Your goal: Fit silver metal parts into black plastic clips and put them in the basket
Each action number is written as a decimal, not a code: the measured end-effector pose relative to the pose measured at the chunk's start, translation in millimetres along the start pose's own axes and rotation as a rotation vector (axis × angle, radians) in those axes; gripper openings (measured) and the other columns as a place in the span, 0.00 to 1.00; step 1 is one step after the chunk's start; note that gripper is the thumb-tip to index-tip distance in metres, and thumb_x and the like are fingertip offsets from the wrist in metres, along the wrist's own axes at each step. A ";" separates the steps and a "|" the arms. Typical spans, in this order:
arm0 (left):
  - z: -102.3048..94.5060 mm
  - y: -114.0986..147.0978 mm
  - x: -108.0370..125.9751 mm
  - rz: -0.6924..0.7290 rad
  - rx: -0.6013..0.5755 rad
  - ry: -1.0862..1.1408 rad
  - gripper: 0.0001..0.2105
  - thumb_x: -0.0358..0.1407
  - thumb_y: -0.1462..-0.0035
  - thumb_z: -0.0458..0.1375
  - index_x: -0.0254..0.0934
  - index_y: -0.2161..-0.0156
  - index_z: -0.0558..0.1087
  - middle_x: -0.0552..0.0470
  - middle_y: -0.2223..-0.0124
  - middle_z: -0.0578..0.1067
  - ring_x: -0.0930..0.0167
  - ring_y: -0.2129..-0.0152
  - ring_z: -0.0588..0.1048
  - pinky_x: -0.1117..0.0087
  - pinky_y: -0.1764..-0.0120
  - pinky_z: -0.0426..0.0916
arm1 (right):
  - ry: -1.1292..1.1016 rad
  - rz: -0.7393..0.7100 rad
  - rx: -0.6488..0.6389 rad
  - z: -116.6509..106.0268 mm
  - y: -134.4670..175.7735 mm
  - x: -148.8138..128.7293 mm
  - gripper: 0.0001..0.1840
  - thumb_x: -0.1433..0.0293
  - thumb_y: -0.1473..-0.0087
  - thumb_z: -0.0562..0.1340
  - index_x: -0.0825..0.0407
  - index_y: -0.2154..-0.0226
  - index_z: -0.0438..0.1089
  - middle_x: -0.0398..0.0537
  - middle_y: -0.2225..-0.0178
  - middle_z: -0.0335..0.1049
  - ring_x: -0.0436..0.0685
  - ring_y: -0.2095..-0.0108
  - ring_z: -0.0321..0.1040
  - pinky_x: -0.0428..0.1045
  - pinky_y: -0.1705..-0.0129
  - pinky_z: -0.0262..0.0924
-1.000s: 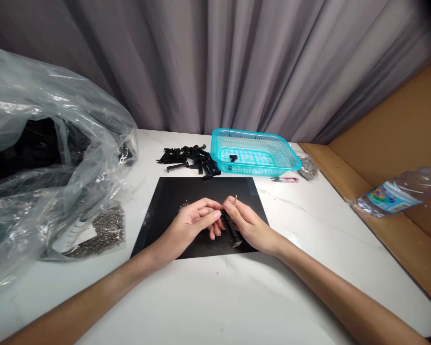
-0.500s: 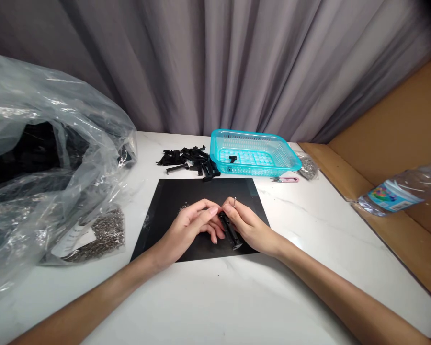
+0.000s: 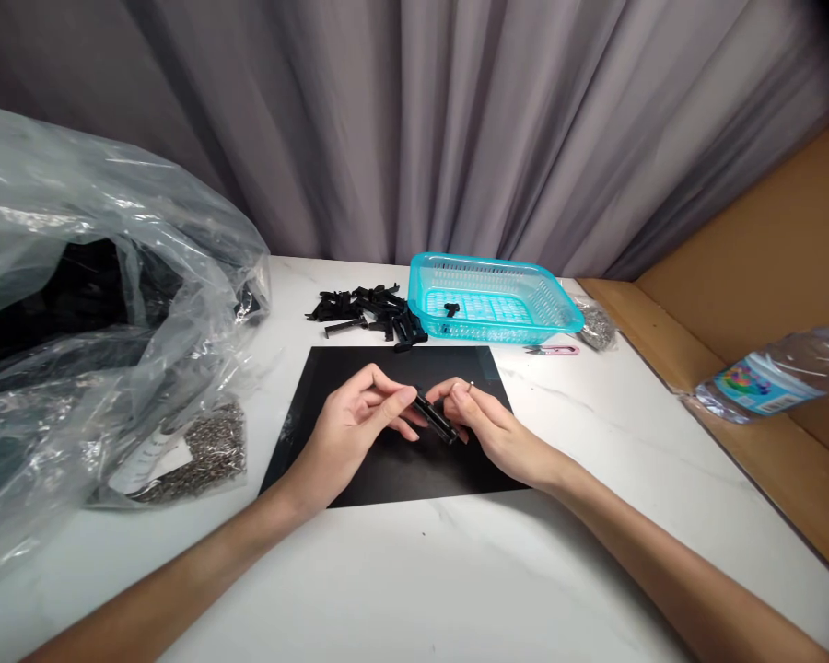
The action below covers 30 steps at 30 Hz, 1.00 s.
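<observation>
My left hand (image 3: pixel 359 419) pinches one end of a long black plastic part (image 3: pixel 437 420) between thumb and fingers, above a black mat (image 3: pixel 379 479). The part slants down to the right, clear of the mat. My right hand (image 3: pixel 497 428) is closed close beside the part, thumb against the bent fingers. A tiny shiny bit (image 3: pixel 471 388) shows at those fingers; whether it is a held piece or a ring I cannot tell.
Behind the mat lies a pile of black parts (image 3: pixel 366 308). Right of it stand a turquoise basket (image 3: pixel 559 318) and pink thread snips (image 3: pixel 556 350). Left are a big clear bag (image 3: pixel 200 230) and a bag of small metal pieces (image 3: pixel 214 451). A plastic bottle (image 3: pixel 766 382) lies far right.
The black part has passed from my right hand to my left, which now grips its upper end. My right hand has moved slightly right, off the part.
</observation>
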<state>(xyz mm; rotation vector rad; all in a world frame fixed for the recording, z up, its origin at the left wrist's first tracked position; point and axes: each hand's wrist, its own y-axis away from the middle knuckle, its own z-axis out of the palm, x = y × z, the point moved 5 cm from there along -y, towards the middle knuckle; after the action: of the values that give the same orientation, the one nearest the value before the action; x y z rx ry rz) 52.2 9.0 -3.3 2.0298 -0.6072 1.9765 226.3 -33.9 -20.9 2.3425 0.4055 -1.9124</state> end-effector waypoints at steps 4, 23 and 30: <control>-14.7 -3.7 1.2 0.072 0.138 -0.036 0.13 0.43 0.37 0.66 0.37 0.64 0.70 0.52 0.67 0.83 0.71 0.73 0.81 0.70 0.65 0.76 | 0.189 -0.070 0.038 -8.7 3.8 -14.2 0.24 0.53 0.26 0.47 0.49 0.50 0.72 0.46 0.63 0.68 0.55 0.63 0.65 0.51 0.58 0.61; -16.7 -4.8 11.6 0.245 0.115 -0.054 0.15 0.39 0.37 0.66 0.37 0.47 0.75 0.52 0.65 0.82 0.70 0.70 0.83 0.69 0.61 0.81 | 0.468 -0.316 0.291 -0.1 8.3 -22.6 0.09 0.64 0.32 0.61 0.51 0.55 0.71 0.44 0.72 0.63 0.55 0.69 0.60 0.49 0.70 0.58; -22.7 -0.5 15.4 0.540 -0.031 -0.575 0.13 0.35 0.31 0.59 0.42 0.45 0.78 0.51 0.52 0.84 0.69 0.60 0.84 0.64 0.46 0.79 | 0.629 -0.407 0.438 -9.3 9.5 -21.5 0.12 0.68 0.32 0.59 0.50 0.49 0.73 0.44 0.74 0.64 0.56 0.71 0.61 0.51 0.72 0.58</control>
<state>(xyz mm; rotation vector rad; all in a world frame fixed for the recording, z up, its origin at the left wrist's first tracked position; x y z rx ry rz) 32.1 17.8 13.2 2.6278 -1.4222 1.5565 233.7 -44.0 1.0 3.3783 0.5922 -1.4421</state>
